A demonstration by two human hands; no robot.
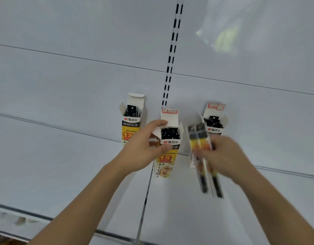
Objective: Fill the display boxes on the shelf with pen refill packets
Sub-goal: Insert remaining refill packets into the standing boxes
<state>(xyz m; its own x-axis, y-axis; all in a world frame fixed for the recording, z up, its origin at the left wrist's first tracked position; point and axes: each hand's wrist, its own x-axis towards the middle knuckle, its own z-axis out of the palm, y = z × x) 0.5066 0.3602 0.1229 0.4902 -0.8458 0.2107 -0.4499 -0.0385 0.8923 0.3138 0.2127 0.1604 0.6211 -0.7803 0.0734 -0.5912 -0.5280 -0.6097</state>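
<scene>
A slotted upright strip (172,55) with paired black slots runs down the pale back panel and ends just behind the middle display box (167,156), which serves as the reference here. The white shelf (64,165) under it is bare apart from three boxes, and a seam in the shelf runs forward from the foot of the middle box toward the camera. Nothing lies between the hands and the boxes. The left hand (144,147) reaches in from the lower left with the forearm angled up, its fingers curled over the left side flap of the middle box and its thumb pressed on the box front, so it grips that box near the top. The right hand (223,156), blurred, comes from the lower right of the middle box and pinches a small bundle of pen refill packets (204,156), held upright just right of the box with their tops level with its open mouth. The middle box is open and packed with black packet tops. The left display box (131,124), behind and left of it, also holds packets. The right display box (214,124), behind the held packets, shows black tops as well.
</scene>
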